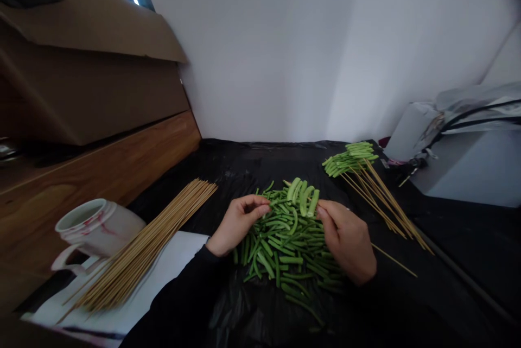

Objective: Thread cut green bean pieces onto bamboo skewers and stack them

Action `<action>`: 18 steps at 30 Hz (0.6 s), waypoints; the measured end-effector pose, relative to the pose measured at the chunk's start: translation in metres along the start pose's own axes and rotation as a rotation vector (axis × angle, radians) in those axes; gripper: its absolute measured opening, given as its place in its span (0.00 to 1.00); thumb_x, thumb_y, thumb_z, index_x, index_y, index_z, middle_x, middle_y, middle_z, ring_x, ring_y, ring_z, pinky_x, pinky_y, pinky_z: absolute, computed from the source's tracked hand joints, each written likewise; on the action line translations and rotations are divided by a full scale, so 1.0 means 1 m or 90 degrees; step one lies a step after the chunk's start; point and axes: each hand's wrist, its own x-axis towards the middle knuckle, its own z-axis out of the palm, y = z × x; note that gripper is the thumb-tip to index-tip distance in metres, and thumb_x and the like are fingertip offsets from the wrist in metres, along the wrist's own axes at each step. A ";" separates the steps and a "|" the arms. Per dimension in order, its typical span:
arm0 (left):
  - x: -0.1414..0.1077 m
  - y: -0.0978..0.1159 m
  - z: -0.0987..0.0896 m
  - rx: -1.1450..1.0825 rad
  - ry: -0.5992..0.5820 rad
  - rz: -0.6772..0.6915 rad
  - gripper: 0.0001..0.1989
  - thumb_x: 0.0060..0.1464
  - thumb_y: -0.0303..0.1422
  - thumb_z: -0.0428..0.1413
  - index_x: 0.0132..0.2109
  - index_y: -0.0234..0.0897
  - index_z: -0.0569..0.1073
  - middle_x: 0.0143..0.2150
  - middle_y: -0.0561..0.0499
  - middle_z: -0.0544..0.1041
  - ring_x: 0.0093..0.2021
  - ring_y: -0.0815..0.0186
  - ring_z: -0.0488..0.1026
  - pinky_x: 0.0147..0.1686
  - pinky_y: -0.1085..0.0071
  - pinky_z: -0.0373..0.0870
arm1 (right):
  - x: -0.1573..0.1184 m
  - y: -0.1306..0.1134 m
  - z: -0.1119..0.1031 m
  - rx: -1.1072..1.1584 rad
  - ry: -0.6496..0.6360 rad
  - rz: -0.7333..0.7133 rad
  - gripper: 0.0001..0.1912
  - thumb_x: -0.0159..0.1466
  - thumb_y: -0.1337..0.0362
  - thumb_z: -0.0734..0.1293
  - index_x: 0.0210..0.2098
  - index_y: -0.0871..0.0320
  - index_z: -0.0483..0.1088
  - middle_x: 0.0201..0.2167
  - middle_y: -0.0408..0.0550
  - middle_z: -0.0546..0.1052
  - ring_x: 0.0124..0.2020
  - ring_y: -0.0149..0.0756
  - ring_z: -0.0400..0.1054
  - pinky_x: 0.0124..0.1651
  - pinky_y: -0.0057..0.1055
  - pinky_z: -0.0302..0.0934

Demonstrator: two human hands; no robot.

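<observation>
My right hand point(345, 234) is closed round a bamboo skewer point(394, 261), whose bare end sticks out behind it to the lower right. Several cut green bean pieces point(303, 195) sit side by side across the skewer's far part, just left of my right fingertips. My left hand point(243, 220) is at the left side of a loose pile of green beans point(285, 250), thumb and forefinger pinched together. What lies between those fingertips, if anything, is too small to make out. The pile spreads under and between both hands on black plastic sheeting point(240, 166).
Finished-looking skewers of beans point(352, 159) lie at the back right. To the left, a bundle of bare bamboo skewers point(150, 245) rests on white paper point(179, 255) against a tipped mug point(106, 228). A cardboard box point(101, 76) stands back left; a pale container point(472, 163) stands right.
</observation>
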 end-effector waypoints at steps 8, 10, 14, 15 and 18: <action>0.002 0.000 -0.001 -0.368 0.042 -0.177 0.14 0.45 0.29 0.66 0.41 0.30 0.79 0.37 0.46 0.80 0.34 0.71 0.73 0.37 0.77 0.69 | -0.005 -0.010 0.005 0.000 -0.056 -0.062 0.11 0.68 0.67 0.56 0.39 0.57 0.71 0.35 0.46 0.77 0.37 0.33 0.71 0.43 0.28 0.60; 0.002 0.002 -0.001 -0.407 0.044 -0.197 0.12 0.47 0.26 0.65 0.41 0.30 0.79 0.36 0.46 0.79 0.34 0.72 0.74 0.35 0.78 0.70 | -0.006 -0.012 0.005 -0.006 -0.076 -0.060 0.12 0.68 0.67 0.56 0.36 0.57 0.70 0.34 0.46 0.76 0.36 0.33 0.71 0.42 0.28 0.59; 0.003 0.002 0.000 -0.456 0.052 -0.225 0.07 0.50 0.23 0.62 0.39 0.30 0.79 0.35 0.47 0.79 0.34 0.72 0.74 0.34 0.79 0.71 | -0.007 -0.015 0.005 -0.008 -0.091 -0.058 0.14 0.68 0.67 0.55 0.32 0.56 0.69 0.32 0.45 0.76 0.35 0.32 0.71 0.41 0.28 0.58; 0.003 0.002 0.000 -0.459 0.049 -0.229 0.07 0.50 0.22 0.62 0.39 0.29 0.79 0.35 0.47 0.78 0.34 0.72 0.74 0.33 0.79 0.71 | -0.007 -0.015 0.005 -0.007 -0.092 -0.059 0.14 0.68 0.67 0.55 0.32 0.56 0.69 0.32 0.45 0.75 0.35 0.32 0.70 0.41 0.28 0.58; 0.003 0.002 0.001 -0.452 0.039 -0.235 0.08 0.49 0.23 0.62 0.39 0.29 0.79 0.35 0.47 0.78 0.33 0.71 0.74 0.33 0.78 0.71 | -0.007 -0.015 0.005 -0.009 -0.098 -0.060 0.14 0.68 0.67 0.55 0.32 0.56 0.69 0.31 0.45 0.75 0.34 0.32 0.70 0.40 0.28 0.57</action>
